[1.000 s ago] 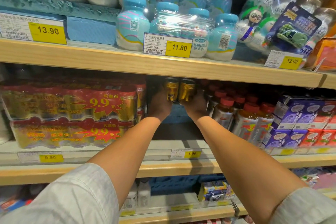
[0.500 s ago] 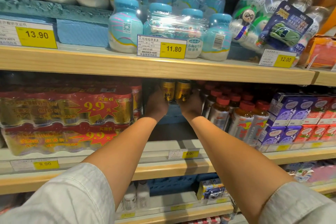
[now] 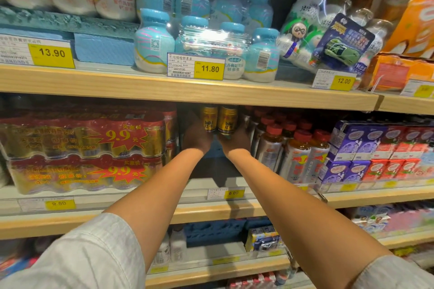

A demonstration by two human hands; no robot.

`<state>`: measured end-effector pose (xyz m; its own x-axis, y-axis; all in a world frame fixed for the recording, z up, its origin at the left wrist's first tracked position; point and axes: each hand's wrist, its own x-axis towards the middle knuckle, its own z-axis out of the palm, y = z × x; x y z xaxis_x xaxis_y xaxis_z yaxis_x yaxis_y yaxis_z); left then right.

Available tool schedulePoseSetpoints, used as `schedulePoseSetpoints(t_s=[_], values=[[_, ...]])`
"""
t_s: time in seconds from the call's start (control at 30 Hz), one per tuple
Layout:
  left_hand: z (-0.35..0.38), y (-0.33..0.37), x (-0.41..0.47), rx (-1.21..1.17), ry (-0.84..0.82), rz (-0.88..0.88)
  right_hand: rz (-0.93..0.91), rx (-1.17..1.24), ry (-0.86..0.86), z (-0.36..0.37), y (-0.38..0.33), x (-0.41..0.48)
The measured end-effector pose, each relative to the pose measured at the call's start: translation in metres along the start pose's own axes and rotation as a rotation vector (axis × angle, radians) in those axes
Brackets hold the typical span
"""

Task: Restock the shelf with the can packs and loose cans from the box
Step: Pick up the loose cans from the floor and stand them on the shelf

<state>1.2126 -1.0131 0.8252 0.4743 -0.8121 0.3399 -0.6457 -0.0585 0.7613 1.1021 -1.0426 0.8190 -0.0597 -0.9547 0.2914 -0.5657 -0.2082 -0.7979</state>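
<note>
Left hand and right hand each wrapped round a gold can; rigid, smooth, probably weighty; best gripped mid-body.

Gold cans with red lettering, red-and-gold can packs, yellow price tags, pale-blue bottles

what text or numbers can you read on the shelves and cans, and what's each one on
"13.90": yellow price tag, upper shelf left
"11.80": price tag before the blue bottles
"12.00": price tag, upper shelf right
"9.9": red starburst on the shrink-wrapped can packs
"9.90": tag under those packs
"6.00": tag below the hands
Gold cans: lettering too blurred to read.
</note>
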Motion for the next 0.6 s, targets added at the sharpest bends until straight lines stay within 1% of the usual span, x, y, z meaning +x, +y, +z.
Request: schedulePoseSetpoints(t_s=[0.1, 0.2, 0.3, 0.37, 0.43, 0.5, 0.6], values=[[-0.008, 0.008, -0.019, 0.049, -0.004, -0.072, -0.016, -0.025, -0.024, -0.007, -0.002, -0.015], [-0.013, 0.018, -0.045, 0.168, -0.040, -0.108, 0.032, -0.018, -0.075, -0.017, -0.004, -0.041], [-0.022, 0.024, -0.078, 0.124, -0.029, -0.203, 0.059, -0.024, -0.147, -0.033, -0.003, -0.069], [-0.029, 0.030, -0.104, 0.142, -0.003, -0.185, 0.037, 0.043, -0.157, -0.047, -0.005, -0.091], [-0.032, 0.036, -0.125, 0.123, 0.066, -0.166, 0.016, 0.093, -0.189, -0.062, -0.007, -0.110], [-0.032, 0.041, -0.146, 0.064, 0.100, -0.151, -0.008, 0.180, -0.233, -0.074, -0.002, -0.128], [-0.026, 0.043, -0.188, -0.046, 0.098, -0.100, -0.037, 0.318, -0.303, -0.092, 0.020, -0.153]])
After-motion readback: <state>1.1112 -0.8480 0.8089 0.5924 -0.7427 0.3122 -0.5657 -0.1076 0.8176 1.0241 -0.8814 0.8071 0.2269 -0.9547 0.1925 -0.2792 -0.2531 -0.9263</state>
